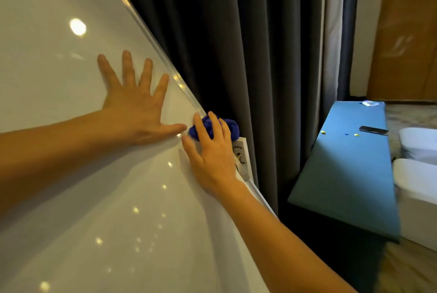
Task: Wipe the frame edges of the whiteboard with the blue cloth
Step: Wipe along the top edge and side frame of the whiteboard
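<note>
- Currently your left hand (134, 112) lies flat, fingers spread, on the whiteboard (71, 174), gripping nothing.
- Your right hand (210, 150) presses the bunched cloth (227, 128) against the frame (151, 39), fingers wrapped over it.

Warm, dim indoor light from overhead. Whiteboard (71, 174) glossy: one large round lamp glare upper left, scatter of small bright specks lower down. Frame edge (151, 41) catches thin highlights. Soft shadow beside right hand (210, 157) on the board. Left hand (137, 108) fingertips slightly motion-blurred. Curtain (248, 56) very dark, folds barely readable. Wide-angle bend: board edge curves, desk (350, 174) skews. Lower right corner smeared, soft.
</note>
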Demonstrator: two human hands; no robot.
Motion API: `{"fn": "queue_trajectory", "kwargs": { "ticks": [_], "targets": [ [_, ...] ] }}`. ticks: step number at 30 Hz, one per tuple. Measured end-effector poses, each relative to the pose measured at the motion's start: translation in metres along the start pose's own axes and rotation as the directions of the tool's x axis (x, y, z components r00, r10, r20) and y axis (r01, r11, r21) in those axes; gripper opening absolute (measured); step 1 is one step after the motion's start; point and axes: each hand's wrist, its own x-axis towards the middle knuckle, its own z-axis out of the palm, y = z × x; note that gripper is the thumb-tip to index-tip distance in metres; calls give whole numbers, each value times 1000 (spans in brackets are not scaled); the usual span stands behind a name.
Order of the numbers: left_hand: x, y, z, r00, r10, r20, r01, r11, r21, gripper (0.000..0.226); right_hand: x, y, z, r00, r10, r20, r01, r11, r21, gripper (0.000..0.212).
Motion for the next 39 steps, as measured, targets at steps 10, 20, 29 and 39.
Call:
{"fn": "queue_trajectory", "kwargs": {
  "ticks": [10, 20, 29, 39],
  "targets": [
    [-6, 26, 10, 991, 129, -21, -129, 992, -6, 126, -50, 14, -12, 997, -3, -79, -2, 998, -70, 55],
    [-7, 36, 16, 987, 148, -67, -150, 988, -23, 124, -160, 102, -24, 760, 642, -98, -649, 755, -92, 79],
    [-18, 63, 15, 988, 151, -43, -152, 987, -45, 127, -95, 86, -3, 904, 426, -22, -425, 904, 56, 85],
    [-71, 128, 22, 962, 265, 67, -264, 964, -21, 125, -161, 147, -30, 575, 818, 15, -818, 575, 11, 78]
  ]
}}
